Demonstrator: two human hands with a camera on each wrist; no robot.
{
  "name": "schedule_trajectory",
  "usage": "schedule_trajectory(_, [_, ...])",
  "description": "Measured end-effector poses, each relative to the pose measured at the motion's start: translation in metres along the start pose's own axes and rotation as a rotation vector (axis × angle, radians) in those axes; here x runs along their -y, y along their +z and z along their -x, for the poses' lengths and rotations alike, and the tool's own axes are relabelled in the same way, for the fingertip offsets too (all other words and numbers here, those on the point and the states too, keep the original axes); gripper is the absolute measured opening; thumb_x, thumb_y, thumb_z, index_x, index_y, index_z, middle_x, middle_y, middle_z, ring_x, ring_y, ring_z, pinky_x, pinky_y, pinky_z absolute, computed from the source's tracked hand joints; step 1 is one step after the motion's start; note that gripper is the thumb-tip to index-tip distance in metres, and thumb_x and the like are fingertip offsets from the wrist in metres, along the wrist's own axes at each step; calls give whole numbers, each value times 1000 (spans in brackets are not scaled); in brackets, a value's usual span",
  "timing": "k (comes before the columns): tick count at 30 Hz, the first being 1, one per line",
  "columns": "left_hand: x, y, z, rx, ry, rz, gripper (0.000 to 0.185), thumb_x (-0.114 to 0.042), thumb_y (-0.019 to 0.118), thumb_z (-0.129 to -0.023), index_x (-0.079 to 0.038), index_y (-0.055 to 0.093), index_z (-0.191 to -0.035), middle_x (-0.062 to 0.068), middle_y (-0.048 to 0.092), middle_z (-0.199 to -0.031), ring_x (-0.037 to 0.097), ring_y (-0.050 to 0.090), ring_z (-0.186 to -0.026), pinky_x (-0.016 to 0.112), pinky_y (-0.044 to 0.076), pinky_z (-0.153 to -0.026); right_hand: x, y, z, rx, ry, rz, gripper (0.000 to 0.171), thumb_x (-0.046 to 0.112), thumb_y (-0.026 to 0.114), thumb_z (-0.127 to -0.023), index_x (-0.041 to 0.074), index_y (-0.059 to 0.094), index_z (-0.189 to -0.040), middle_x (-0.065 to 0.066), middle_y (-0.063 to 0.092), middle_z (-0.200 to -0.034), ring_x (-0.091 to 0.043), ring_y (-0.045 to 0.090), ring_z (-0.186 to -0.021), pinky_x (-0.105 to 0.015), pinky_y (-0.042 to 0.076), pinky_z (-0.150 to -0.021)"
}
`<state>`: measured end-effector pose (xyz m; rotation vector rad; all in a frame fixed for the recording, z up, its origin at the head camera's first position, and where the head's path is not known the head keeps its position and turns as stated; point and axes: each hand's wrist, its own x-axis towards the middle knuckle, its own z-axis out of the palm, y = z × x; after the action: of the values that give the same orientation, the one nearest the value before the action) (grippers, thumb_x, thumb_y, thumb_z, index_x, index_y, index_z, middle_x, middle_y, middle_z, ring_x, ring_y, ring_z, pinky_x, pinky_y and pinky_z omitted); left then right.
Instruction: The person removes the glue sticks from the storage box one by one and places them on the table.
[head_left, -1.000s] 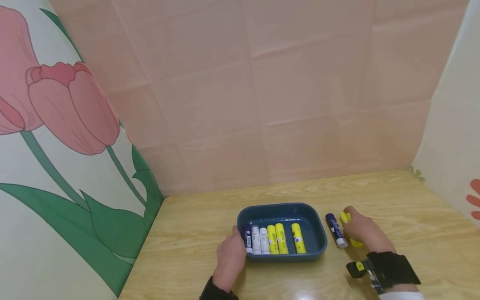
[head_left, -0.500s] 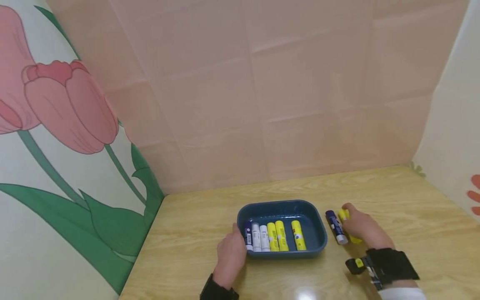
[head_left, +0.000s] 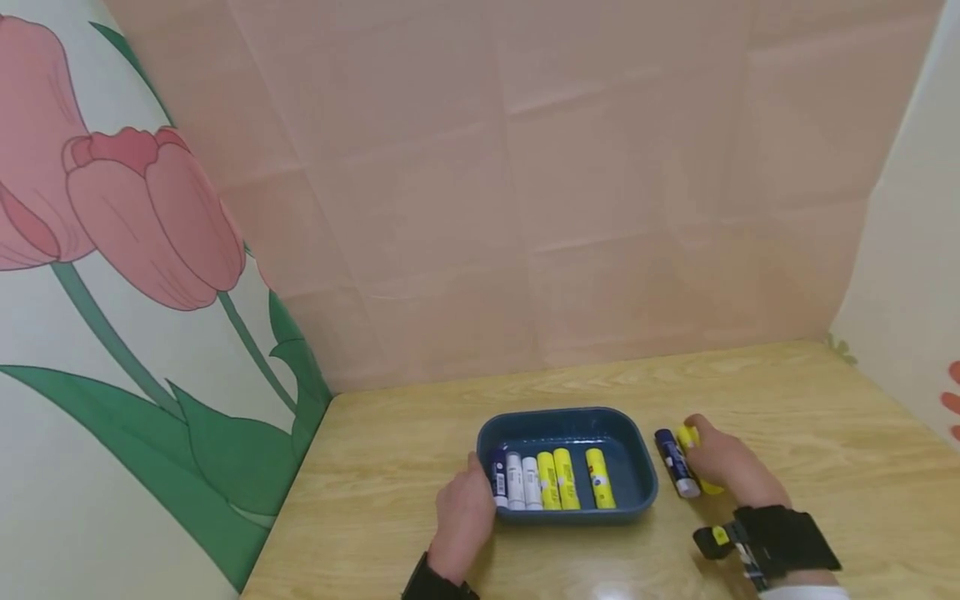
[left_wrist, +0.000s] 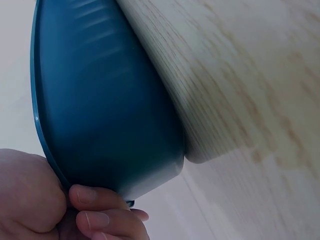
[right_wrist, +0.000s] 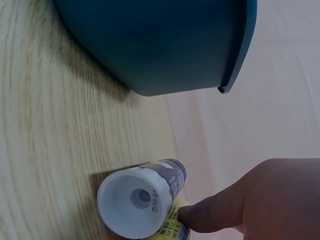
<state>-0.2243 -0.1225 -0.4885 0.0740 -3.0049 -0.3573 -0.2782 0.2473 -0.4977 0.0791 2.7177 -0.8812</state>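
On table | left hand (head_left: 463, 515) still grips tray (head_left: 636, 450) | right hand (head_left: 723, 467) still pinches yellow stick (head_left: 687, 437)

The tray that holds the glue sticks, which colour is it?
The tray is dark teal blue, best seen in the head view.

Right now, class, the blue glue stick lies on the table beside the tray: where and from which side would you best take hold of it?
Probably pinch the blue glue stick across its barrel, mid-length, coming from above. It lies flat on the table, with the tray near its left and a yellow stick under the right hand close on its right, so side approaches look cramped.
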Motion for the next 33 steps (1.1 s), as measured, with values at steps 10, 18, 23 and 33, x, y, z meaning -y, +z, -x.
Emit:
schedule_trajectory(10, [0,0,1,28,-23,-4,46,-11,56,-99,6,49,-141,21,68,-91,31,67,-80,46,55,-70,-1,3,-6,25,18,7,59,16,47,-97,-4,24,-147,-41,49,-119,-39,53,-88,-47,47,-72])
schedule_trajectory(18, [-2,-2,-2,32,-28,1,45,-11,55,-100,6,49,-141,21,68,-92,31,67,-80,46,55,-71,4,1,1,8,-5,18,58,16,46,-97,-6,25,-146,-40,51,-117,-38,54,-87,-46,47,-71])
schedule_trajectory(23, [-3,-3,-3,32,-27,3,45,-11,54,-101,6,48,-142,22,68,-94,31,68,-81,46,56,-72,9,-2,4,-3,-24,20,59,14,46,-95,-7,26,-146,-39,51,-116,-39,53,-88,-47,46,-72])
schedule_trajectory(33, [-2,-1,-1,32,-30,0,45,-10,54,-100,7,49,-141,22,69,-95,32,68,-82,47,55,-73,9,0,8,8,0,6,63,13,47,-92,-8,23,-147,-42,49,-121,-38,53,-88,-49,46,-74])
